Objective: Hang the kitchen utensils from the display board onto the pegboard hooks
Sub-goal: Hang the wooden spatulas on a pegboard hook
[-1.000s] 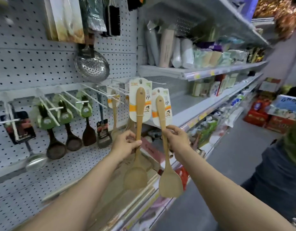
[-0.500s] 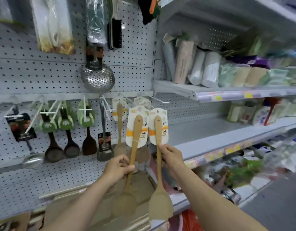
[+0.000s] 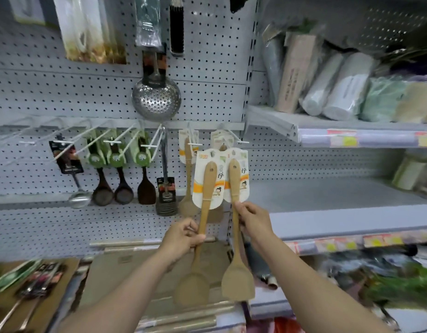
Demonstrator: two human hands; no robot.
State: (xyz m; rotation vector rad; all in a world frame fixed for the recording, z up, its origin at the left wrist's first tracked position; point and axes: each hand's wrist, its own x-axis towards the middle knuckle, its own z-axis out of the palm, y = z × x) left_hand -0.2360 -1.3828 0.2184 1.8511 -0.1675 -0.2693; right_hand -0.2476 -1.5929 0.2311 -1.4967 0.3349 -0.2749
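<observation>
My left hand (image 3: 181, 239) grips the handle of a wooden spoon (image 3: 195, 272) that carries a white and orange card at its top. My right hand (image 3: 253, 219) pinches the handle of a wooden spatula (image 3: 236, 277) with the same kind of card. Both utensils are held upright, side by side, in front of the grey pegboard (image 3: 63, 92). Their card tops sit just below two white hooks (image 3: 239, 140), where two more carded wooden utensils (image 3: 188, 183) hang.
To the left hang dark wooden spoons (image 3: 123, 186), a metal ladle (image 3: 78, 198), a black turner (image 3: 165, 195) and a steel skimmer (image 3: 156, 97). Grey shelves (image 3: 351, 138) with wrapped goods stand at the right. Boxes and packaged utensils (image 3: 35, 284) lie below.
My view has turned left to face the pegboard. Both hands have carried the spoon and the spatula up and closer to the hooks, still gripping them.
</observation>
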